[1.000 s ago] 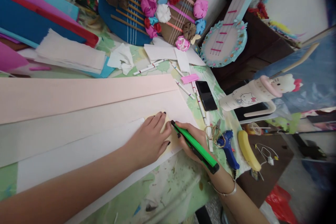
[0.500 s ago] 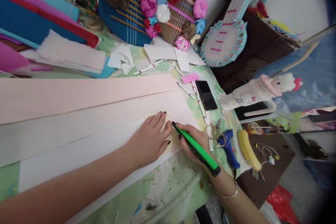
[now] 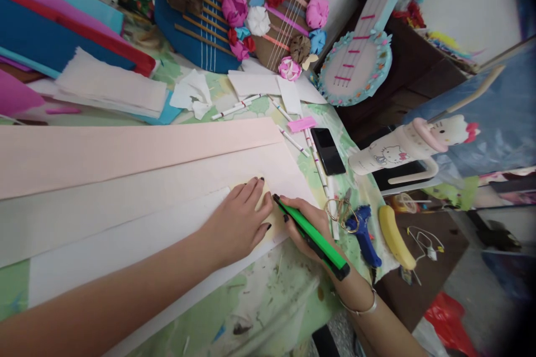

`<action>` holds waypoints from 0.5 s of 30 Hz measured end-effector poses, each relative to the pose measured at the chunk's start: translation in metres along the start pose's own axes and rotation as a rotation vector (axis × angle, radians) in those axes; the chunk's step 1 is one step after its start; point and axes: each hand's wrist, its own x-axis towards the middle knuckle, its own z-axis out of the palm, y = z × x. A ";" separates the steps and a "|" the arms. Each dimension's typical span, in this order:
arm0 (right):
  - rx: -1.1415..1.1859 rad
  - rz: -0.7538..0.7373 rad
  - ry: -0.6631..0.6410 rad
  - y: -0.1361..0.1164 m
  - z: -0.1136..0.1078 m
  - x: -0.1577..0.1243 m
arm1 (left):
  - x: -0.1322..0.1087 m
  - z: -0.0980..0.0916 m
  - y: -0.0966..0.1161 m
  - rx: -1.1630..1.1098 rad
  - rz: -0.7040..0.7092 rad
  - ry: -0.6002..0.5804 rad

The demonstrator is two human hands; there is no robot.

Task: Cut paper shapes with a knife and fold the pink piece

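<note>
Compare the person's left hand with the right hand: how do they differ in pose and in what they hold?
The left hand lies flat, fingers spread, pressing a pale yellow piece; the right hand is curled in a grip on a green marker. The left wrist is bare; the right wrist wears a bangle. Both have dark-painted nails and rest on the white paper.

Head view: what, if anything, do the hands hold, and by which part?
Right hand grips green marker by its barrel near the tip; left hand lies flat on paper.
</note>
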 end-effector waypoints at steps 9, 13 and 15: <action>-0.007 -0.017 -0.005 0.002 0.000 -0.003 | 0.000 -0.001 0.000 0.011 0.004 0.001; -0.016 -0.005 -0.024 0.002 -0.001 -0.003 | 0.001 -0.001 0.000 0.014 0.001 0.003; -0.008 -0.005 -0.016 0.001 -0.001 -0.003 | 0.001 -0.001 0.000 0.011 0.004 0.006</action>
